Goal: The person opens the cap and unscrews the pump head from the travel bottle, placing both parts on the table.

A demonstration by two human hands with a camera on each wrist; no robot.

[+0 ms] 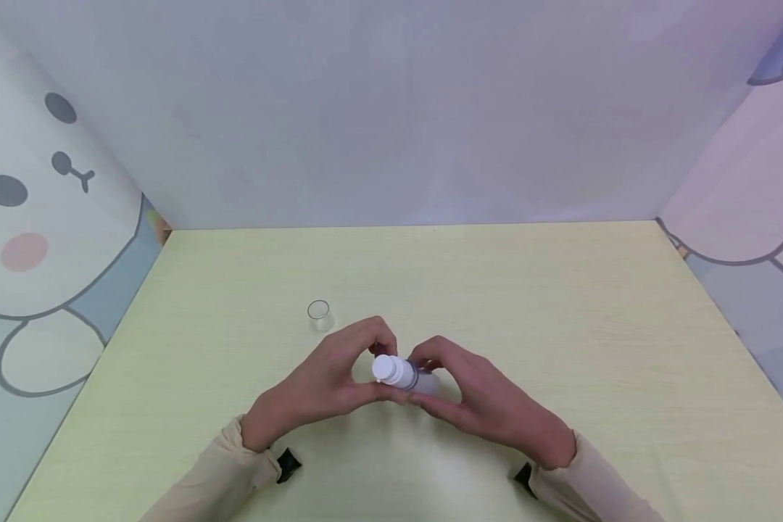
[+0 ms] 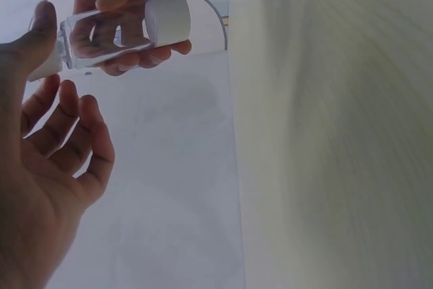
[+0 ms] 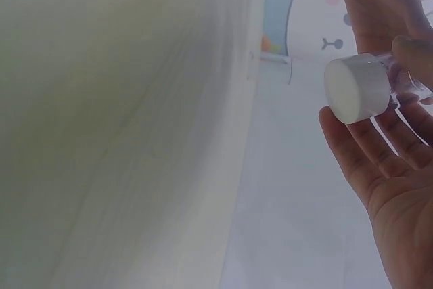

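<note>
White round cap (image 1: 383, 368) I see pinched by the left hand (image 1: 326, 375); the right hand (image 1: 483, 391) grips the transparent cylindrical bottle (image 2: 108, 37), probably for steadiness.

A clear cup (image 1: 320, 315) stands on the pale table (image 1: 528, 290).

The bottle (image 2: 125, 30) is clear with white ends (image 2: 169, 18), the table (image 1: 528, 290) pale yellow, sleeves (image 1: 225, 471) beige

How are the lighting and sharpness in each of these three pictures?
Head view: bright, with faint shadows on the table; left wrist view: dimmer, left hand darkened against the pale wall, bottle fairly sharp; right wrist view: also dim, right hand shaded, table surface soft with little clear detail.
</note>
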